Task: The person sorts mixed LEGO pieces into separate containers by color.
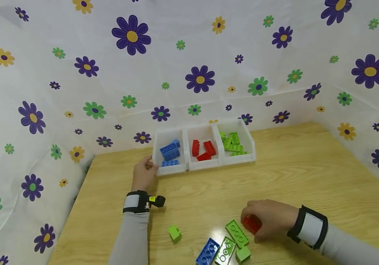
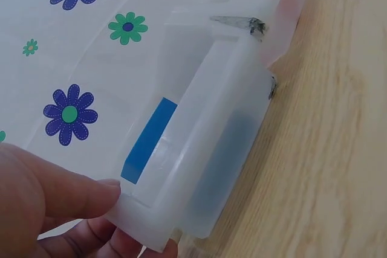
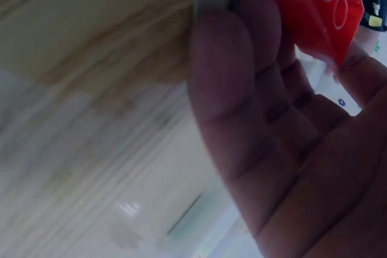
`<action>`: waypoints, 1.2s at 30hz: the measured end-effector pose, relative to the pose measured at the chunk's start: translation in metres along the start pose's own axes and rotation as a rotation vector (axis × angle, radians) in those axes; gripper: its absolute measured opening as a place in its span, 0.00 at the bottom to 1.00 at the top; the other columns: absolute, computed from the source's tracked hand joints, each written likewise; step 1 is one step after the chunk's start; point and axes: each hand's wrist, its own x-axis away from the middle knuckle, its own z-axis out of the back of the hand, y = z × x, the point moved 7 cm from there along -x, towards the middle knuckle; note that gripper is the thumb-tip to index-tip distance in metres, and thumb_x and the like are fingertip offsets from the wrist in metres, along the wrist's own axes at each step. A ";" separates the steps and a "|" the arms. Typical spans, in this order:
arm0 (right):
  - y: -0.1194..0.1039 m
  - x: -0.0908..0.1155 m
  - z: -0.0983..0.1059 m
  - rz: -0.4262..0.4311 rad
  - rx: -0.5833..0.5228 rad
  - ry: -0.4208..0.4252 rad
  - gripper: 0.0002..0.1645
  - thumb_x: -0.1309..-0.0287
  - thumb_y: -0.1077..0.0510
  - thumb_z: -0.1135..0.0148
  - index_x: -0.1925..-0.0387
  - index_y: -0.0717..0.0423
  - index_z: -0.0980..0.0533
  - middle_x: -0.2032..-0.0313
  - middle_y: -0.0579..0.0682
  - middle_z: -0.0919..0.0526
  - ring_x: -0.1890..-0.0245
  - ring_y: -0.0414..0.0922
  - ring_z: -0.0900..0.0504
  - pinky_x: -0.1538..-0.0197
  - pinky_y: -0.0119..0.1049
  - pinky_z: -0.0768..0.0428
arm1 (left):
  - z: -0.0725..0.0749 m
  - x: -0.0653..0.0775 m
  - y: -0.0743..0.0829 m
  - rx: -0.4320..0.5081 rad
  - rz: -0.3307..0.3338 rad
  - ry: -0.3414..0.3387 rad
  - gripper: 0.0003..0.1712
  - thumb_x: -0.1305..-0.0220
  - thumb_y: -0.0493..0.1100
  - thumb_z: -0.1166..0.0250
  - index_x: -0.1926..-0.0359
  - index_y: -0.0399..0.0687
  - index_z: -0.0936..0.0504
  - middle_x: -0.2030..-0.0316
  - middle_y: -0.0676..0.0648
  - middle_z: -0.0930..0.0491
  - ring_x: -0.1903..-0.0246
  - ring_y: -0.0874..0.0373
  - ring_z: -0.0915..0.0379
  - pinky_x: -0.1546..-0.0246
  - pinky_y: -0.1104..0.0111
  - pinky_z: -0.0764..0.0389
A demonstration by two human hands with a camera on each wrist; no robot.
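Note:
My left hand (image 1: 144, 173) pinches the front left corner of a white three-part bin (image 1: 171, 170), thumb on the rim and fingers beneath in the left wrist view. Blue bricks (image 1: 170, 151) lie in its left compartment, red bricks (image 1: 209, 148) in the middle, lime green bricks (image 1: 235, 142) on the right. At the front right of the table, my right hand (image 1: 273, 218) grips a red toy brick (image 1: 252, 223); its hollow underside shows in the right wrist view. Beside that hand lie a long green brick (image 1: 237, 233) and a small green block (image 1: 243, 254).
Near the front edge of view are a blue brick (image 1: 207, 252) and another green brick (image 1: 225, 250), side by side. A small green sloped brick (image 1: 175, 233) lies apart, further left. A flower-patterned sheet (image 1: 162, 66) hangs behind and around the wooden table (image 1: 302, 165).

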 end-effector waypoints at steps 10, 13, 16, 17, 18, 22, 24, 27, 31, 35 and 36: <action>-0.021 -0.031 0.032 0.230 -0.019 0.109 0.16 0.47 0.71 0.39 0.66 0.46 0.24 0.67 0.42 0.27 0.66 0.35 0.30 0.62 0.30 0.29 | 0.010 -0.003 0.003 0.112 0.032 0.084 0.23 0.28 0.40 0.37 0.35 0.42 0.22 0.50 0.37 0.19 0.57 0.49 0.22 0.67 0.75 0.21; -0.030 -0.055 0.048 0.269 -0.065 0.150 0.11 0.41 0.68 0.43 0.69 0.48 0.25 0.70 0.41 0.27 0.68 0.35 0.30 0.64 0.29 0.30 | 0.014 -0.003 0.003 0.138 0.043 0.108 0.21 0.28 0.41 0.36 0.37 0.43 0.20 0.51 0.38 0.18 0.57 0.50 0.21 0.66 0.74 0.20; -0.041 -0.082 0.070 0.263 -0.051 0.237 0.11 0.38 0.62 0.46 0.75 0.48 0.25 0.77 0.38 0.30 0.75 0.34 0.32 0.69 0.29 0.33 | 0.015 -0.002 0.003 0.158 0.050 0.110 0.20 0.28 0.41 0.36 0.38 0.43 0.19 0.50 0.38 0.18 0.56 0.49 0.20 0.61 0.70 0.16; -0.045 -0.091 0.079 0.257 -0.030 0.273 0.12 0.37 0.60 0.48 0.76 0.48 0.25 0.79 0.37 0.32 0.78 0.34 0.33 0.71 0.29 0.35 | 0.015 -0.002 0.002 0.164 0.053 0.107 0.20 0.28 0.41 0.36 0.38 0.43 0.19 0.50 0.38 0.18 0.55 0.48 0.20 0.60 0.68 0.15; -0.050 -0.100 0.087 0.256 -0.003 0.311 0.14 0.37 0.59 0.50 0.79 0.49 0.25 0.81 0.38 0.34 0.80 0.35 0.35 0.73 0.29 0.37 | 0.014 -0.002 0.002 0.170 0.056 0.105 0.19 0.28 0.41 0.36 0.39 0.42 0.18 0.50 0.38 0.18 0.55 0.48 0.20 0.58 0.66 0.14; -0.064 -0.141 0.114 0.221 0.211 0.453 0.17 0.36 0.58 0.55 0.77 0.52 0.23 0.81 0.42 0.32 0.78 0.40 0.35 0.70 0.33 0.36 | 0.012 -0.003 0.003 0.183 0.055 0.109 0.19 0.29 0.39 0.36 0.39 0.41 0.18 0.50 0.38 0.18 0.54 0.47 0.19 0.54 0.61 0.13; -0.065 -0.162 0.120 0.170 0.349 0.482 0.16 0.34 0.57 0.54 0.71 0.53 0.21 0.75 0.46 0.26 0.73 0.44 0.31 0.64 0.36 0.33 | 0.011 -0.003 0.005 0.187 0.046 0.114 0.19 0.29 0.38 0.36 0.39 0.41 0.18 0.50 0.37 0.17 0.54 0.46 0.19 0.54 0.60 0.13; -0.057 -0.187 0.123 0.059 0.497 0.480 0.13 0.32 0.57 0.47 0.59 0.54 0.16 0.63 0.51 0.19 0.62 0.49 0.27 0.54 0.40 0.27 | 0.009 -0.003 0.007 0.180 0.027 0.115 0.19 0.30 0.37 0.35 0.40 0.40 0.17 0.51 0.37 0.17 0.54 0.46 0.18 0.55 0.60 0.13; -0.040 -0.205 0.119 -0.034 0.494 0.444 0.12 0.34 0.61 0.38 0.52 0.53 0.14 0.53 0.53 0.16 0.53 0.51 0.24 0.43 0.43 0.22 | 0.009 -0.002 0.007 0.169 0.006 0.115 0.18 0.30 0.36 0.35 0.41 0.40 0.17 0.52 0.37 0.16 0.54 0.46 0.17 0.56 0.60 0.13; -0.039 -0.207 0.118 0.016 0.475 0.520 0.22 0.36 0.59 0.32 0.40 0.56 0.19 0.39 0.57 0.19 0.35 0.56 0.24 0.27 0.51 0.30 | 0.014 -0.001 0.004 0.163 0.005 0.128 0.18 0.30 0.36 0.35 0.41 0.40 0.17 0.52 0.37 0.16 0.54 0.46 0.17 0.56 0.59 0.13; -0.040 -0.205 0.119 0.034 0.473 0.552 0.27 0.36 0.58 0.30 0.37 0.57 0.22 0.35 0.57 0.21 0.30 0.57 0.28 0.25 0.53 0.34 | 0.015 -0.001 0.004 0.159 0.006 0.132 0.18 0.30 0.36 0.35 0.41 0.39 0.17 0.52 0.37 0.16 0.54 0.46 0.17 0.55 0.59 0.13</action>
